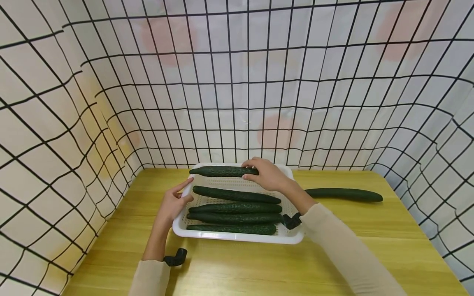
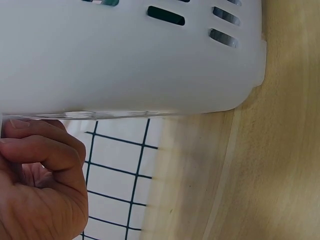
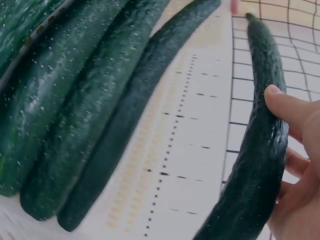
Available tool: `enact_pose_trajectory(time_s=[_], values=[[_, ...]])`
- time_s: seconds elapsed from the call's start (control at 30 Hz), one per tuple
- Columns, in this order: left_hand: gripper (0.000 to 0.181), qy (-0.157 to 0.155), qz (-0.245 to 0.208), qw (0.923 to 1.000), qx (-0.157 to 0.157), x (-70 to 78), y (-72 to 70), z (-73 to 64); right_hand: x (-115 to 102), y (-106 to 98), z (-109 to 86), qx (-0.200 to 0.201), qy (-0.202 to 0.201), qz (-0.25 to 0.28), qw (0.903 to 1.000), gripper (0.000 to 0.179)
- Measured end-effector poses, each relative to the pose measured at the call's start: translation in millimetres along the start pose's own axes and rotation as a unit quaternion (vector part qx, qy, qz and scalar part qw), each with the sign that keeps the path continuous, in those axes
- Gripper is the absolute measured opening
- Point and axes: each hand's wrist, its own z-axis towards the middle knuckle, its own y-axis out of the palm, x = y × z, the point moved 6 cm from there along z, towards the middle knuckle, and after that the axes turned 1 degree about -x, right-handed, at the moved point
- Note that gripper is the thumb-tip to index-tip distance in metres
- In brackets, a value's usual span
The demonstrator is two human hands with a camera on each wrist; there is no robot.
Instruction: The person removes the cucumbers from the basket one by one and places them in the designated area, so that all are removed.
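My right hand (image 1: pixel 268 174) grips a dark green cucumber (image 1: pixel 218 171) by its right end, over the far rim of a white plastic basket (image 1: pixel 237 236). In the right wrist view the thumb presses on this cucumber (image 3: pixel 265 120), and the fingers wrap behind it. Several more cucumbers (image 1: pixel 235 218) lie side by side in the basket, one (image 1: pixel 237 194) a little apart from the nearer ones. At the basket's left rim, my left hand (image 1: pixel 173 204) holds the edge. The left wrist view shows its bent fingers (image 2: pixel 45 145) against the basket wall (image 2: pixel 125 65).
Another cucumber (image 1: pixel 344 194) lies on the wooden table (image 1: pixel 229 267) right of the basket, partly behind the right forearm. Black wire grid panels (image 1: pixel 237 94) backed with pale sheeting stand along the back and both sides. Black wrist cameras (image 1: pixel 177 257) stick out beside the sleeves.
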Motion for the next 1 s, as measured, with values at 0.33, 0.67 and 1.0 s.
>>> enact_pose_trajectory(time_s=[0.33, 0.67, 1.0], values=[[0.063, -0.002, -0.01, 0.9999, -0.005, -0.3, 0.5, 0.2, -3.2, -36.1, -16.5, 0.035, -0.021, -0.017, 0.999, 0.044], [0.064, -0.01, -0.004, 0.9998, -0.016, 22.1, 0.4, -13.2, 33.6, -59.1, -47.0, 0.045, 0.01, 0.004, 0.9989, 0.044], [0.064, -0.015, -0.006, 0.9997, -0.016, 19.7, -0.1, -11.4, 72.6, -76.1, -86.2, 0.063, 0.021, 0.013, 0.9977, 0.045]])
